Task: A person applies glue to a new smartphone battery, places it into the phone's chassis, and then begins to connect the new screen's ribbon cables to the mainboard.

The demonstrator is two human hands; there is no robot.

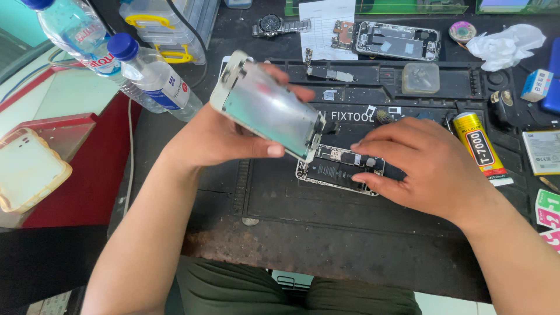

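My left hand holds a white phone screen panel lifted and tilted above the black work mat, its silvery back facing me. The panel's lower end hangs just over the opened phone body, which lies flat on the mat with its battery and circuit board showing. My right hand rests on the right end of that phone body, fingers pressing down on it.
Two clear water bottles with blue caps stand at the upper left. A yellow glue tube lies right of my hand. Another opened phone, a wristwatch, crumpled white tissue and a phone case lie around.
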